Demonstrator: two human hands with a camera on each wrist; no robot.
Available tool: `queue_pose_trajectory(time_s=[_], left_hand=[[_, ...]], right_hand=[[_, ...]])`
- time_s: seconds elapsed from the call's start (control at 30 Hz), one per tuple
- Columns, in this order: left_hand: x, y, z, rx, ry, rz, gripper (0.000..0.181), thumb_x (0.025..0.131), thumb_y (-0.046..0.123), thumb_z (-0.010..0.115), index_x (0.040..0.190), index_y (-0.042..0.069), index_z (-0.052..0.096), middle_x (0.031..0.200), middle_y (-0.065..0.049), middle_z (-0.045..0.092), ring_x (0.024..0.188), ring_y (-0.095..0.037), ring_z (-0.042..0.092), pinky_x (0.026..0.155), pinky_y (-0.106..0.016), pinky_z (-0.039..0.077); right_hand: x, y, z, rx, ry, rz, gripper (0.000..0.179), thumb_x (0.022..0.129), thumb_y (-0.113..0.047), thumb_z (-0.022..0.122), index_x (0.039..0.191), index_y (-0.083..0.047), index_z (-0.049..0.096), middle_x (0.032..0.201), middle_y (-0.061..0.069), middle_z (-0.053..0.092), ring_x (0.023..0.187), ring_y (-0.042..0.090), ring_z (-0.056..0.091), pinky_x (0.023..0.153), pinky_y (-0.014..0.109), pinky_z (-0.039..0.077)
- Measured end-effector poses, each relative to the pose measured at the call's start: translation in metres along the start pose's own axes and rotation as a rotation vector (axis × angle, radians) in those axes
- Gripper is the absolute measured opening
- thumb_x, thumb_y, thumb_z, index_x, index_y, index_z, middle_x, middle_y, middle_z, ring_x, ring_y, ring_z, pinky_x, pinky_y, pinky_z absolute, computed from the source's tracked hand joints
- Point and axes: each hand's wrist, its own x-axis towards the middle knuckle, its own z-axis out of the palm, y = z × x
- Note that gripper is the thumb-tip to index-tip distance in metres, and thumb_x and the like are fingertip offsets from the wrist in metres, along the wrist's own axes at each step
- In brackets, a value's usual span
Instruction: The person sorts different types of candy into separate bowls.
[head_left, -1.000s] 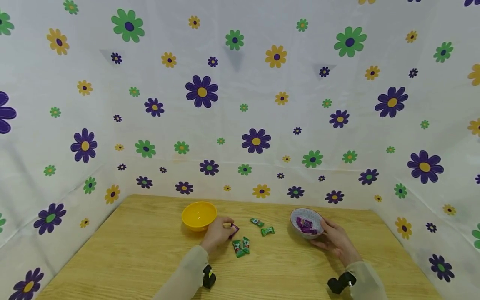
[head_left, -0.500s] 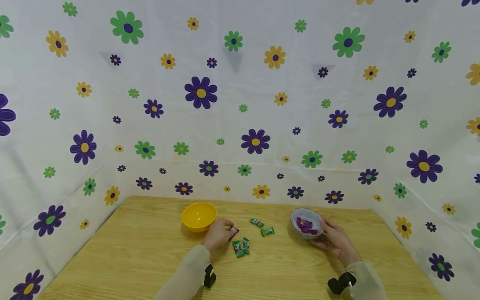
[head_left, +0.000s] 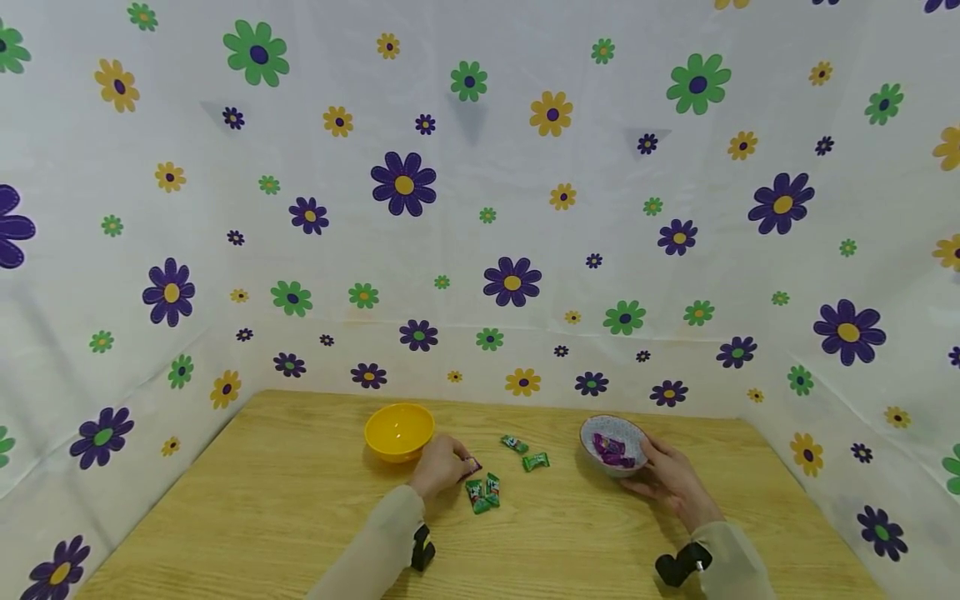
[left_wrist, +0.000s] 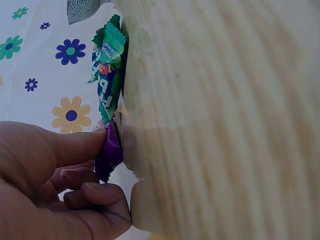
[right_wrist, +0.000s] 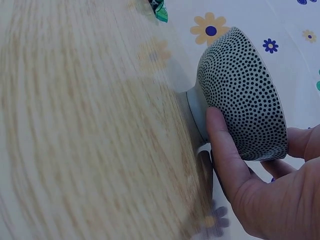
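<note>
My left hand (head_left: 437, 467) is low over the table, just right of a yellow bowl (head_left: 399, 431). Thumb and fingers pinch a purple-wrapped candy (left_wrist: 109, 150), partly hidden by the fingertips in the head view. Beyond it in the left wrist view lie green-wrapped candies (left_wrist: 109, 70). On the right, my right hand (head_left: 675, 483) holds a small dotted bowl (right_wrist: 240, 95) by its side, thumb near the rim and a finger low by the foot. Purple candies (head_left: 611, 450) lie inside that bowl.
Two green candies (head_left: 480, 495) lie side by side in front of the left hand's fingertips. Another pair, one of them this green candy (head_left: 536, 462), lies between the bowls. A flower-printed white sheet (head_left: 450, 250) encloses the wooden table (head_left: 555, 542) at the back and sides.
My left hand has shifted slightly right, and the purple candy in it now lies lower and flatter, closer to the green pair. The right hand and its bowl stay put.
</note>
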Motion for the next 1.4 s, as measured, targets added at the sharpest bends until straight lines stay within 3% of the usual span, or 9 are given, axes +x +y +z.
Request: queue_pose_trajectory(time_s=[0.17,0.43,0.6,0.87,1.13,1.4], left_hand=[[0.002,0.001,0.002,-0.012,-0.007,-0.011,0.006,0.077,0.013,0.070,0.074,0.009,0.069,0.082,-0.002,0.058,0.077,-0.019,0.048,0.071,-0.033,0.044],[0.002,0.000,0.001,0.012,0.007,0.133,0.006,0.075,0.012,0.072,0.070,0.010,0.071,0.076,0.000,0.063,0.070,-0.015,0.049,0.062,-0.028,0.043],[0.004,0.001,0.002,-0.009,0.015,0.132,0.005,0.076,0.015,0.072,0.075,0.010,0.072,0.081,0.000,0.063,0.073,-0.015,0.049,0.061,-0.027,0.042],[0.006,0.014,0.007,-0.216,-0.058,0.057,0.008,0.080,0.014,0.068,0.085,0.010,0.072,0.085,-0.006,0.058,0.070,-0.018,0.052,0.055,-0.025,0.047],[0.007,0.029,0.017,-0.356,-0.057,0.030,0.009,0.080,0.014,0.068,0.086,0.009,0.072,0.087,-0.006,0.061,0.070,-0.018,0.054,0.052,-0.025,0.046],[0.009,0.044,0.031,-0.439,-0.069,0.079,0.011,0.081,0.013,0.066,0.090,0.009,0.072,0.096,-0.007,0.062,0.087,-0.023,0.053,0.065,-0.030,0.044]], right_hand=[[-0.001,-0.001,0.000,-0.005,-0.003,-0.001,0.055,0.098,-0.024,0.035,0.145,-0.005,0.012,0.144,0.025,0.017,0.125,0.041,0.028,0.083,0.048,0.046],[0.000,-0.002,0.001,-0.018,-0.007,0.004,0.054,0.098,-0.023,0.035,0.145,-0.006,0.013,0.143,0.025,0.019,0.124,0.041,0.029,0.083,0.048,0.047],[0.002,-0.002,0.000,-0.013,-0.012,0.003,0.056,0.098,-0.024,0.037,0.145,-0.006,0.013,0.143,0.025,0.018,0.124,0.041,0.029,0.083,0.048,0.047],[0.002,-0.001,0.000,-0.011,-0.012,0.004,0.056,0.097,-0.025,0.038,0.145,-0.007,0.014,0.144,0.024,0.017,0.125,0.040,0.028,0.083,0.048,0.047],[0.001,-0.002,0.000,-0.015,-0.020,0.002,0.057,0.098,-0.026,0.038,0.145,-0.007,0.013,0.144,0.024,0.018,0.125,0.041,0.029,0.083,0.048,0.047],[0.002,0.001,-0.002,-0.022,-0.032,-0.023,0.056,0.098,-0.024,0.036,0.145,-0.005,0.013,0.143,0.025,0.018,0.121,0.040,0.034,0.083,0.047,0.047]])
